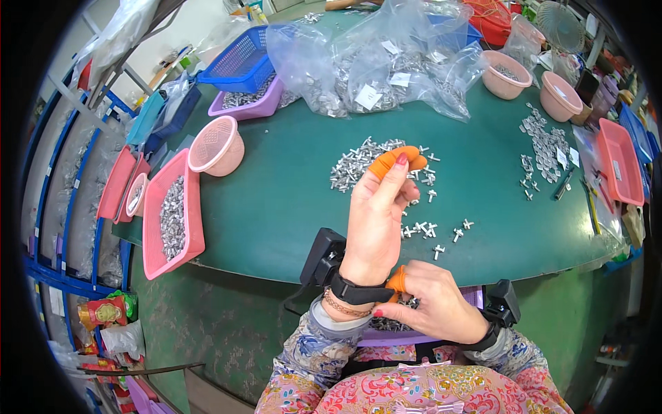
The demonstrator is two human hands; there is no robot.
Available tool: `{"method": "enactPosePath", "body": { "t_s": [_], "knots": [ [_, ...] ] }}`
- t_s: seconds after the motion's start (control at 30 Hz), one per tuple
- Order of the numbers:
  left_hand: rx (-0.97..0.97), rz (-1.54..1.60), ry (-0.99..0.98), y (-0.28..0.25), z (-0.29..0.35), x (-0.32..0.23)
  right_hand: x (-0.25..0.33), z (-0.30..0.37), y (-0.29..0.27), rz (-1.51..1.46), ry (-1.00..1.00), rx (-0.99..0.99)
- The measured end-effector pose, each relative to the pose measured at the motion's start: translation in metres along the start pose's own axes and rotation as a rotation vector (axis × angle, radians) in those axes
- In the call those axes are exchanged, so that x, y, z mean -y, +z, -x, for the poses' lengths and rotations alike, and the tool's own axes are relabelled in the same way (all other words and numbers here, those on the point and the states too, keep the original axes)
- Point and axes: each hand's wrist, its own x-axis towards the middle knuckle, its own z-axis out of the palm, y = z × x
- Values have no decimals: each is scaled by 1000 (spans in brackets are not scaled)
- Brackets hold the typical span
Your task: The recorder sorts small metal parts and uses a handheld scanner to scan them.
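My left hand [379,200] is raised over a pile of small silver metal fittings with cross-shaped ends [350,165]. Orange finger cots [393,160] cover its fingertips. Its thumb presses against the fingers, and whatever they pinch is hidden. Nearer to me, my right hand [441,297] curls just above a purple basket [396,338] of metal parts at my lap. Its index finger wears an orange cot beside my left wrist, with the thumb close to that fingertip. What it holds, if anything, cannot be made out. Several loose fittings [438,251] lie between the pile and the table's front edge.
Across the green table [289,207], clear bags of parts [386,76] crowd the back. A pink tray of parts [172,217] and a pink round basket [217,146] stand left. On the right are flat clear pieces [545,141], pink tubs [507,74] and a pink tray [619,162].
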Motion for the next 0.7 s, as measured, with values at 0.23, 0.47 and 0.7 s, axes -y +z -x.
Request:
{"method": "enactPosePath", "body": {
  "t_s": [0.23, 0.47, 0.7],
  "knots": [
    [-103, -478, 355, -2, -3, 9, 22, -3, -5, -163, -45, 11],
    [-90, -302, 238, -1, 0, -3, 36, -12, -6, -129, -173, -48],
    [-7, 37, 57, -3, 10, -22, 21, -5, 7, -130, -30, -4]
  ]
}}
